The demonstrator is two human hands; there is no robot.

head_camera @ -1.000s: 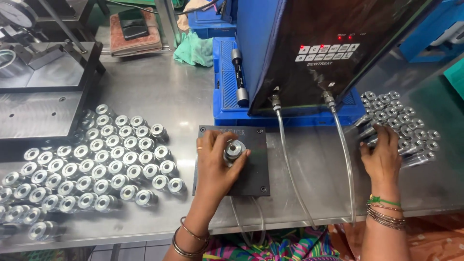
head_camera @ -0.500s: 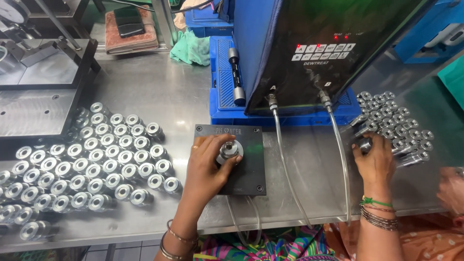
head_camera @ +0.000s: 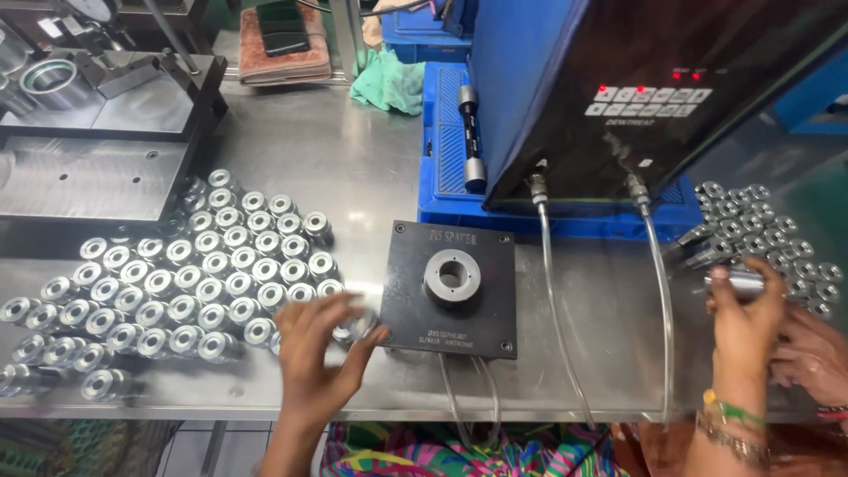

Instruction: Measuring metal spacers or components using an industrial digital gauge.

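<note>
On the steel bench (head_camera: 353, 168), by the black plate (head_camera: 402, 305) with its empty ring hole, the left hand (head_camera: 314, 353) has its fingers closed on a blurry shiny metal ring (head_camera: 356, 325) beside the ring rows (head_camera: 177, 283), and the right hand (head_camera: 746, 314) pinches a small metal piece (head_camera: 738, 281).

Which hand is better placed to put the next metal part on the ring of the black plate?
Probably the right hand: it already holds a metal part from the right pile. The left hand is busy at the rows of rings, though it is nearer the black plate.
</note>
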